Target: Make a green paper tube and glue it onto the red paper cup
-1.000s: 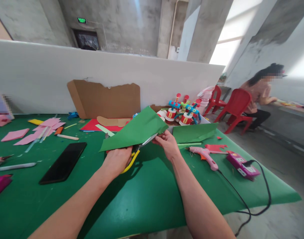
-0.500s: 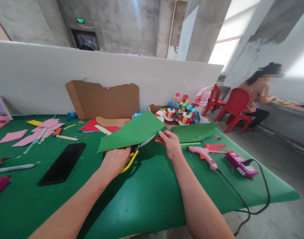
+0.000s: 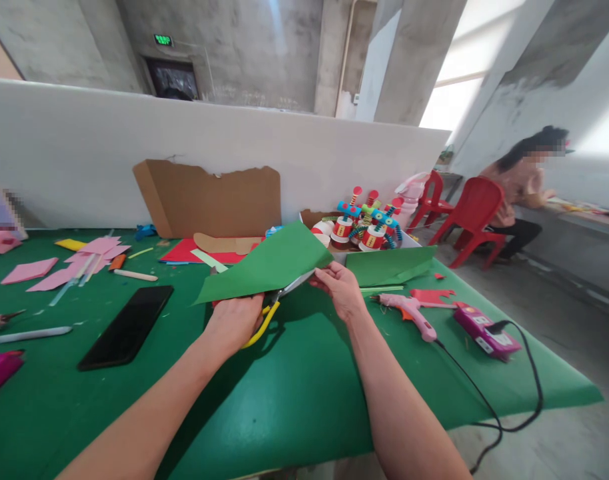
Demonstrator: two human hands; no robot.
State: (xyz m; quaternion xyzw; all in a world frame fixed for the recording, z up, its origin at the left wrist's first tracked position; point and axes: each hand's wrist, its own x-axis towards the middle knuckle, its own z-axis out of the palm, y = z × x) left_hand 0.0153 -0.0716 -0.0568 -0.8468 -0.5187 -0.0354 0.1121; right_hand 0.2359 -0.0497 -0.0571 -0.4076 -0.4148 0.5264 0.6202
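A sheet of green paper (image 3: 269, 261) is held up above the green table. My left hand (image 3: 234, 320) is closed round yellow-handled scissors (image 3: 264, 327) under the paper's lower edge; its fingertips are partly hidden by the sheet. The scissor blades point right along that edge, toward my right hand (image 3: 337, 287). The fingers of my right hand are pinched at the paper's right corner, close to the blade tips. Another folded green sheet (image 3: 389, 267) lies just behind and to the right of my right hand.
A black phone (image 3: 127, 327) and pink paper pieces (image 3: 102, 247) lie left. On the right are a pink glue gun (image 3: 409, 310) and a purple power block (image 3: 487, 331) with a cable. Behind stand a box of cup figures (image 3: 372, 237) and cardboard (image 3: 214, 200). A person sits far right.
Both hands, the scissors and the green paper are almost where they were. The view has shifted very slightly.
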